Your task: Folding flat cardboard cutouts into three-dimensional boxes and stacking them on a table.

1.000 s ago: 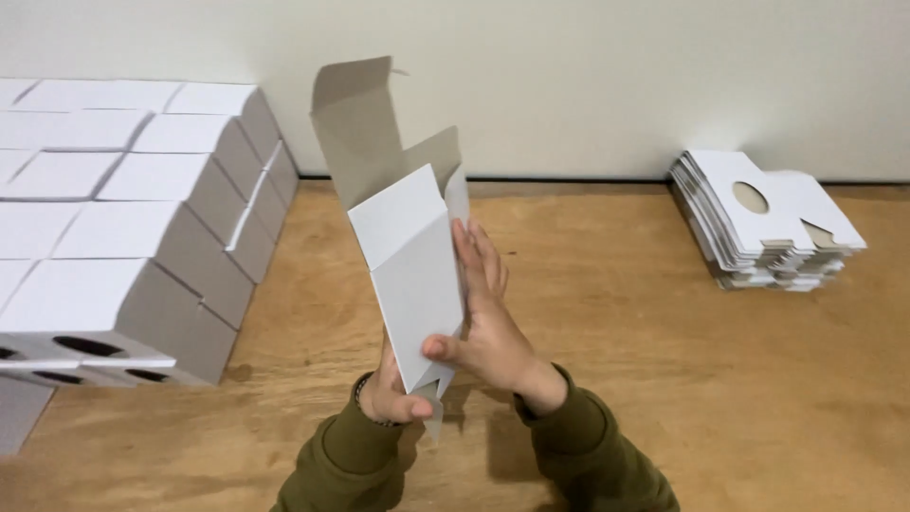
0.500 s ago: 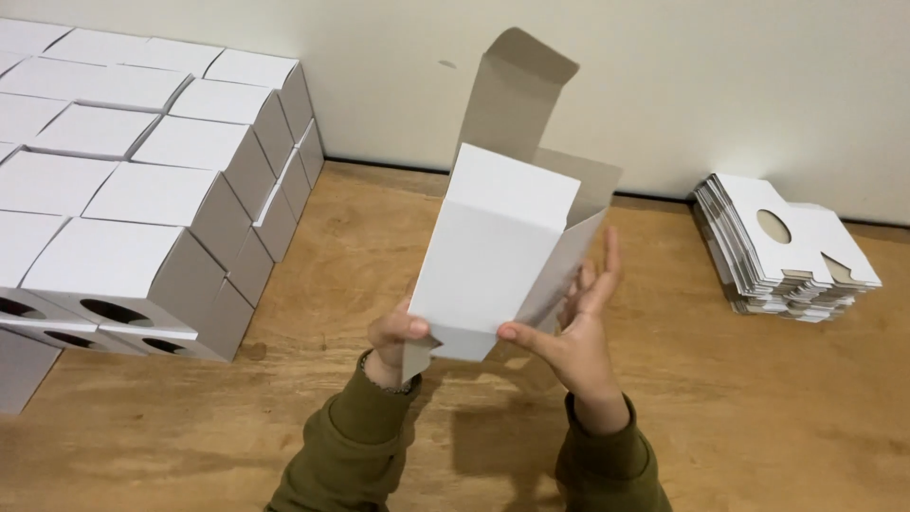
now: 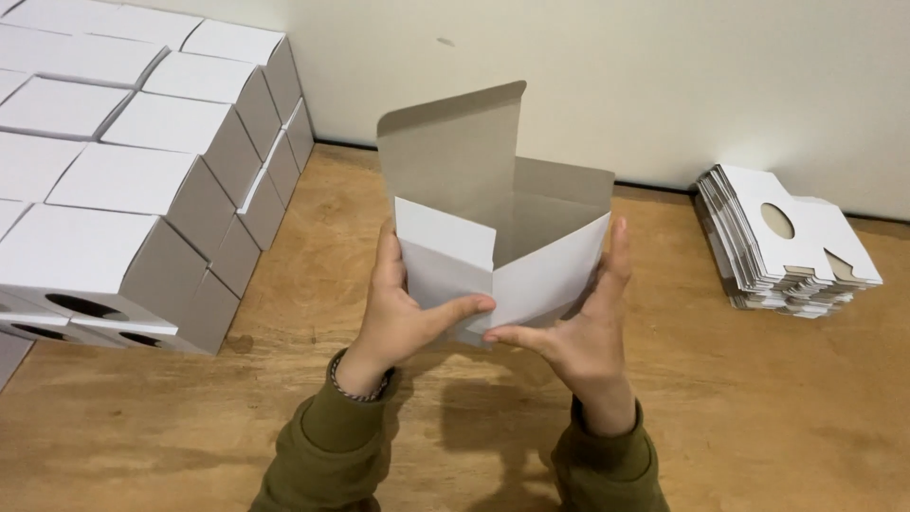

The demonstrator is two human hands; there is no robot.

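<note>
Left hand: the left hand [image 3: 403, 318] grips the near left side of the carton, fingers up along its outer wall, thumb laid across the white front panel
Right hand: the right hand [image 3: 586, 327] holds the right side, fingers extended flat against the outer wall, thumb pressing the lower front edge
Carton position: the half-folded carton [image 3: 502, 246] is held between both hands, raised above the wooden table [image 3: 398, 446], centre of view
Carton appearance: white outside, grey-brown board inside; top open; one tall flap with rounded corners stands upright at the back left; two white front panels meet at a vertical crease near the thumbs
Sleeves: olive-green cuffs on both wrists; a thin beaded band on the left wrist
Left of hands: stacked finished white boxes [image 3: 123, 180] in rows, some with dark oval cut-outs on the near faces
Right of hands: pile of flat blanks [image 3: 782, 246] with oval holes, well apart from the carton, near the wall [image 3: 664, 76]
</note>
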